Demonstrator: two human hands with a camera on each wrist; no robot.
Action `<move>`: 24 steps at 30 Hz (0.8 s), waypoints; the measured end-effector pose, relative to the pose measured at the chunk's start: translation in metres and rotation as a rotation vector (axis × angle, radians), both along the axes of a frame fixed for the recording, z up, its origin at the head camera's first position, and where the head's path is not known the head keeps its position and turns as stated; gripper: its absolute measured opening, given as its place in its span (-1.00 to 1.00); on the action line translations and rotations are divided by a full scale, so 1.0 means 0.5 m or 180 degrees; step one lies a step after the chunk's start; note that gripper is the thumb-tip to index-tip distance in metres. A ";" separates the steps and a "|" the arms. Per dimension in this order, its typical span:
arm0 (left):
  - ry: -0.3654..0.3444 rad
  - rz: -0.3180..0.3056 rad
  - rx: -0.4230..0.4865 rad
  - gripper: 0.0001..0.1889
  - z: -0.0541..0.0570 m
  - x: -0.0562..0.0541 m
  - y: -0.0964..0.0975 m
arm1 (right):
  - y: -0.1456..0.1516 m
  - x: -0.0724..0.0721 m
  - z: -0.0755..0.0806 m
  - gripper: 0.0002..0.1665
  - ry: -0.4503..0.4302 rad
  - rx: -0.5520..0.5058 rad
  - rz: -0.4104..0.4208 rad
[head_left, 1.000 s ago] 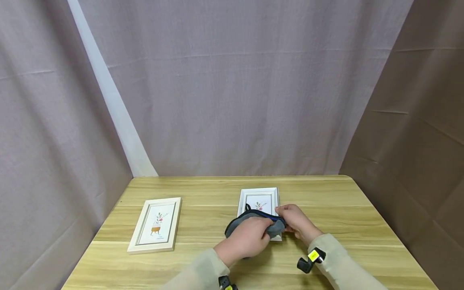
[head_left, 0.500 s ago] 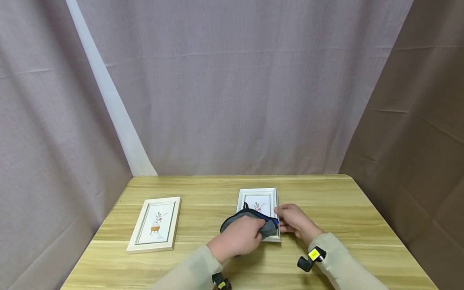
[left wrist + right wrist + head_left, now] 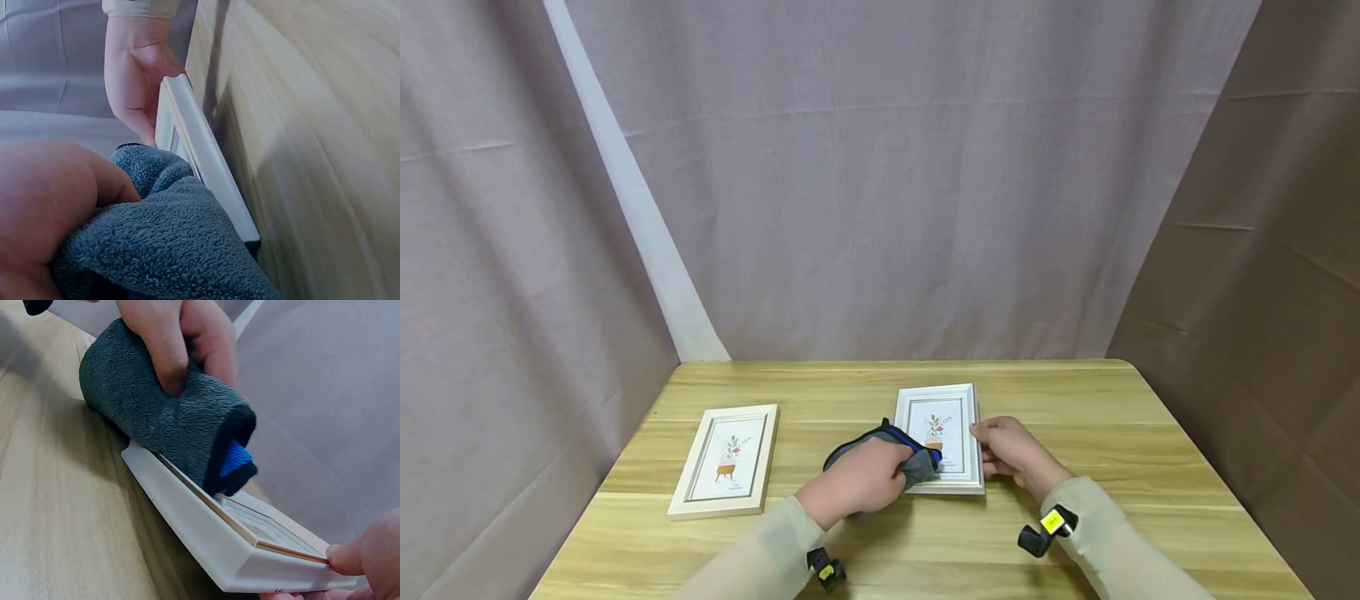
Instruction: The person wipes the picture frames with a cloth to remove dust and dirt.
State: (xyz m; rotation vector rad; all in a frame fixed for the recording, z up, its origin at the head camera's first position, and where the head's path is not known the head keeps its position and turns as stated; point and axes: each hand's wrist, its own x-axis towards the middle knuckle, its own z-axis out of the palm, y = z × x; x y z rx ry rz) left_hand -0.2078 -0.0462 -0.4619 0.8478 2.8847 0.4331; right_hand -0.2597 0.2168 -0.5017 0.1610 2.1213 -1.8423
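On table (image 3: pixel 1075 400): two picture frames (image 3: pixel 724 462) (image 3: pixel 951 437); in left hand (image 3: pixel 863 477): one gray cloth (image 3: pixel 919 468).

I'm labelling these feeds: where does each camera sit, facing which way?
Head: head-worn, facing forward and down at cream frame and white frame; shows left hand, right hand, sleeves.
Left wrist: worn there, facing the cloth; both hands show.
Right wrist: worn there, facing across white frame; both hands show.
Wrist views share cloth and white frame.

Right grip (image 3: pixel 1017 452): beige sleeve (image 3: pixel 1112 542) behind it, black wrist unit (image 3: pixel 1036 540), square yellow label (image 3: pixel 1052 522). Left grip (image 3: pixel 859 479): matching beige sleeve (image 3: pixel 760 550) behind, black unit (image 3: pixel 817 560), yellow patch (image 3: pixel 827 572).
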 end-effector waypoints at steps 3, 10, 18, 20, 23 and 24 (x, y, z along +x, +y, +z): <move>-0.0002 -0.0020 -0.0035 -0.65 0.002 0.002 -0.010 | 0.002 -0.001 0.003 -0.59 0.0019 0.0003 0.0033; 0.0006 -0.0064 0.0024 -0.77 -0.001 0.001 -0.026 | 0.005 0.002 0.003 -0.55 0.0005 0.0002 0.0047; -0.0019 -0.0227 0.0328 -0.73 -0.015 -0.003 -0.030 | 0.002 0.001 0.005 -0.55 0.0046 0.0189 0.0000; -0.0002 -0.0230 0.0388 -0.77 -0.019 -0.002 -0.029 | 0.001 -0.001 0.005 -0.54 0.0048 0.0251 -0.0014; 0.0073 -0.0201 0.0415 -0.86 -0.024 0.000 -0.022 | 0.000 -0.002 0.004 -0.54 0.0047 0.0289 -0.0036; 0.0110 -0.0187 0.0403 -0.86 -0.025 0.000 -0.018 | 0.000 -0.002 0.004 -0.54 0.0048 0.0291 -0.0045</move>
